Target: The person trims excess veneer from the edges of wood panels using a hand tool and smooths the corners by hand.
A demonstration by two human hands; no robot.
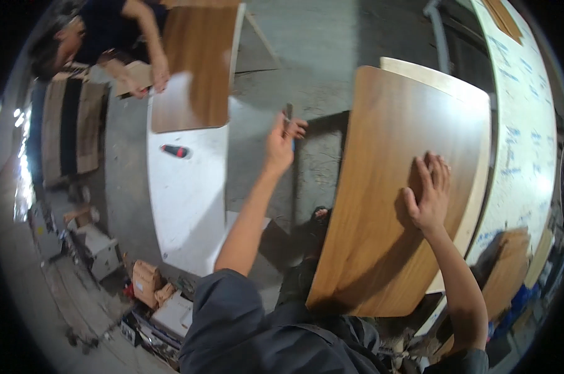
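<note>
My left hand (280,146) is raised in mid-air over the gap left of the wood-grain panel. Its fingers close on a small flat dark tool (289,112) that sticks up past them; a bit of blue shows beside the palm, and the tool's exact kind cannot be made out. The brown wood-grain panel (381,181) has rounded corners and lies in front of me to the right, on top of a paler board (478,103). My right hand (430,196) rests flat on the panel's face, fingers spread, holding nothing.
Across the gap at left, another brown panel (197,68) lies on a white board (188,199) with a red-and-black tool (176,151). A co-worker (116,37) leans in there, hands at the panel's edge. At far right stands a long white sheet (525,124); boxes (146,282) clutter the lower left.
</note>
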